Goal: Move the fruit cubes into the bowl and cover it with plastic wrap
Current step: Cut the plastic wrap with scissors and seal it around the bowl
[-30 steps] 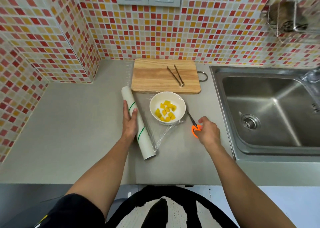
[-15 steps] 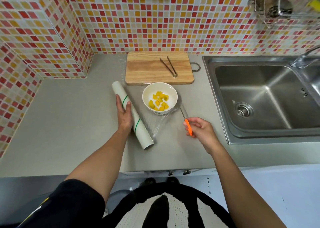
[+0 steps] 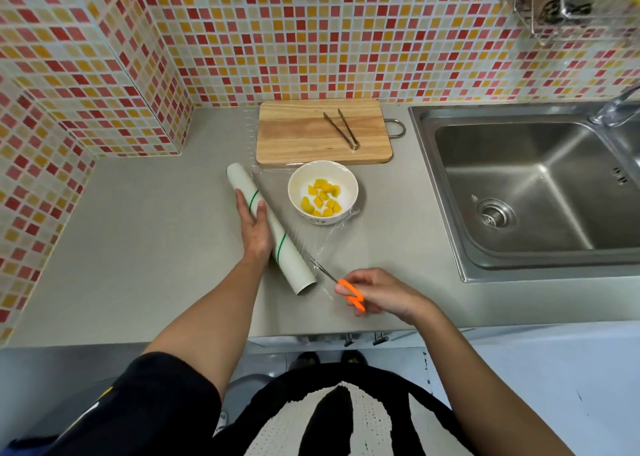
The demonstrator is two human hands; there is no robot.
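A white bowl (image 3: pixel 297 192) holds several yellow fruit cubes (image 3: pixel 322 197) and stands on the counter in front of the cutting board. A clear sheet of plastic wrap (image 3: pixel 313 244) stretches from the white roll (image 3: pixel 273 233) over the bowl. My left hand (image 3: pixel 254 228) presses down on the roll, left of the bowl. My right hand (image 3: pixel 379 294) holds orange-handled scissors (image 3: pixel 349 292), whose blades point at the wrap's near edge beside the roll's near end.
A wooden cutting board (image 3: pixel 294 133) with metal tongs (image 3: pixel 341 128) lies behind the bowl against the tiled wall. A steel sink (image 3: pixel 533 185) fills the right side, with a tap (image 3: pixel 614 107) at its back. The counter's front edge runs just below my right hand.
My right hand picked the scissors up from the counter right of the bowl and brought them toward me and left, to the wrap's near edge. My left hand stayed on the roll.
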